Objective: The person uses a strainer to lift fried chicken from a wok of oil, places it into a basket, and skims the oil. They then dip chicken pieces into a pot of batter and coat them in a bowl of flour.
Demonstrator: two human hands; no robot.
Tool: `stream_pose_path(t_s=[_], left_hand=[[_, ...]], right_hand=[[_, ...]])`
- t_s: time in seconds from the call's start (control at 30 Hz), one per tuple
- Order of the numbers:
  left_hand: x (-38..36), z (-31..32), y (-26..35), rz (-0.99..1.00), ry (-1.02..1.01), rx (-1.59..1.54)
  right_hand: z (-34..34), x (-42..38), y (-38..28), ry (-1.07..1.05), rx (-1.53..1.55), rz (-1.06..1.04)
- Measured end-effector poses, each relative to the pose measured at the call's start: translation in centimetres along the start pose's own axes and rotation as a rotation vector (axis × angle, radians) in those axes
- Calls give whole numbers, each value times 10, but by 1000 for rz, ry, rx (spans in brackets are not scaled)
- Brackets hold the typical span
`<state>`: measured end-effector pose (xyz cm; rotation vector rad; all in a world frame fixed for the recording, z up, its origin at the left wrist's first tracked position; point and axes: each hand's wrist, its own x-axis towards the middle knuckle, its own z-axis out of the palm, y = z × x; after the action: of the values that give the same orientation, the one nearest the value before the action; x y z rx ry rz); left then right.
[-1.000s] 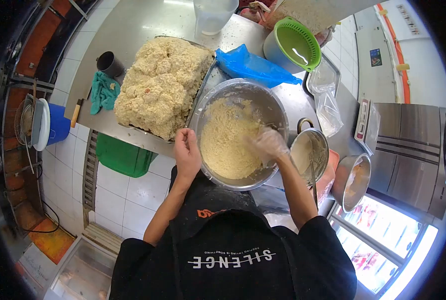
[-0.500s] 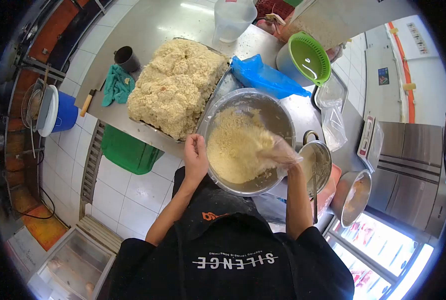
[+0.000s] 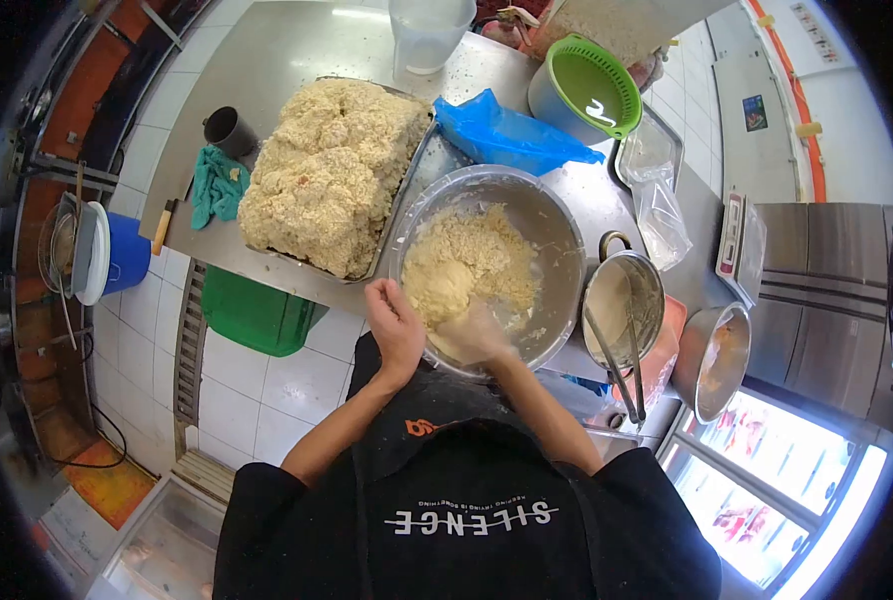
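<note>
A large metal mixing bowl holds a pale yellow, crumbly mixture with a denser lump toward the near left. My left hand is curled closed at the bowl's near left rim, its fingers against the edge. Inside the bowl, my right hand presses into the near side of the mixture; motion blurs its fingers, and what they grasp is hidden. A thin clear plastic glove seems to cover it. Left of the bowl, a tray carries a big heap of similar crumbly mixture.
Behind the bowl lie a blue plastic bag and a green strainer basket. To the right are a pot with tongs, another metal bowl and a scale. A teal cloth and dark cup sit far left.
My right hand has swept from the bowl's right side to its near left part, and the mixture has shifted with it. My left hand stays at the rim. The view has moved slightly.
</note>
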<state>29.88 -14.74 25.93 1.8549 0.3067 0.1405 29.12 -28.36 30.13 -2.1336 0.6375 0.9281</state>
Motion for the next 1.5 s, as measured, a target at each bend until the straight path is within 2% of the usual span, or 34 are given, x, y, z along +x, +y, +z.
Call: stream_pose_path(t_s=[0.07,0.1,0.2,0.3,0.37,0.43,0.5,0.6,0.7,0.8,0.83,0.93,0.97,1.03,1.07,1.13,1.17,1.27,1.37,1.47,1.5], left_hand=[[-1,-3,6,-27,-32,-42],[0,-3,9,-46,-37,-64],[-2,-6,7,-84,-33,-67],[-1,-9,7,-101,-53,-69],[-1,-10,3,-73,-63,-69],[4,-11,-2,-69,-66,-69],[2,-13,-5,-102,-87,-72],[5,-15,-4,-99,-84,-72],[7,-16,-5,-50,-79,-81],[8,-17,-12,-116,-104,-110],[7,-18,-13,-110,-103,-107],[11,-18,-11,-92,-88,-102],[10,-17,-10,-95,-84,-104],[11,-14,-12,-70,-74,-83],[10,-12,-15,-46,-61,-61],[8,-9,-15,-58,-62,-46],[7,-11,-11,-93,-69,-51],[7,-10,-12,-112,-13,-50],[8,-6,0,-121,7,-79],[4,-5,4,-122,-9,-106],[4,-5,4,-116,-18,-115]], right_hand=[[0,30,46,-173,385,-70],[-5,27,47,-148,556,26],[-48,32,28,-11,632,32],[-52,59,2,704,-76,-266],[-45,67,11,787,-512,-456],[-29,87,22,818,-791,-638],[-9,104,42,801,-909,-786],[-4,112,44,739,-863,-560],[-44,102,18,321,-593,-284],[-96,138,62,-272,114,-379],[-107,88,25,-252,314,-306],[-123,87,25,284,-308,-467],[-112,80,11,462,-441,-348],[-85,58,-26,558,-301,-460],[-48,92,5,508,-333,-667],[10,93,14,558,-496,-950],[22,61,-5,661,-631,-1029],[33,34,8,107,-506,-566],[11,10,-3,-114,-279,-276],[2,69,64,-525,266,-250],[-16,54,59,-413,353,-82]])
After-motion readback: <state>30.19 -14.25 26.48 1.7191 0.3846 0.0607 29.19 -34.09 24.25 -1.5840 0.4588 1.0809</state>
